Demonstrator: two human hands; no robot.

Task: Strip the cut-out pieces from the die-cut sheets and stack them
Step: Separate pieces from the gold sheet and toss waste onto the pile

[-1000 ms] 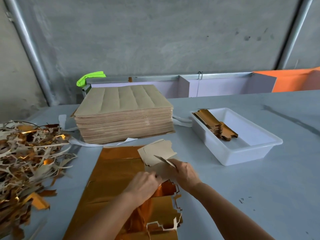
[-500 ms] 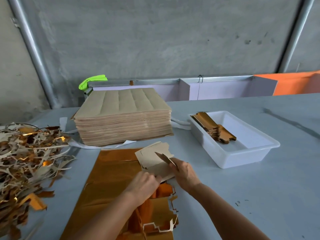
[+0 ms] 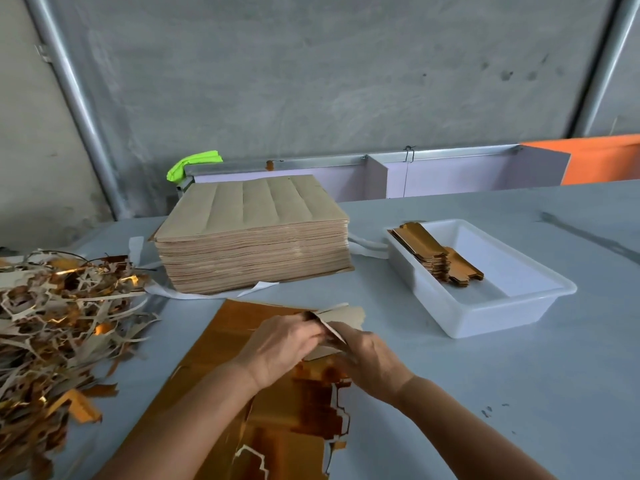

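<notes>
Both hands meet near the middle of the grey bench (image 3: 485,393). The left hand (image 3: 280,344) and the right hand (image 3: 367,358) are closed on the same brown cut-out pieces (image 3: 341,318), each one pinching them from its own side. The pieces stick up and away from the fingers, with their plain brown backs showing.

Under the hands lies a shiny gold die-cut sheet (image 3: 221,348), flat on the bench. Its right edge is ragged, with gaps and white torn edges.

Far behind the hands sits a tall stack of brown sheets (image 3: 252,237). It rests on some white strips.

To the right is a white plastic tray (image 3: 485,306). A small pile of gold pieces (image 3: 433,251) leans in its far left corner. The rest of the tray floor is bare.

On the left edge of the bench is a big messy heap of scraps (image 3: 59,334), thin brown and gold bits all tangled up.

A bright green thing (image 3: 194,164) lies on a metal rail by the grey wall.
</notes>
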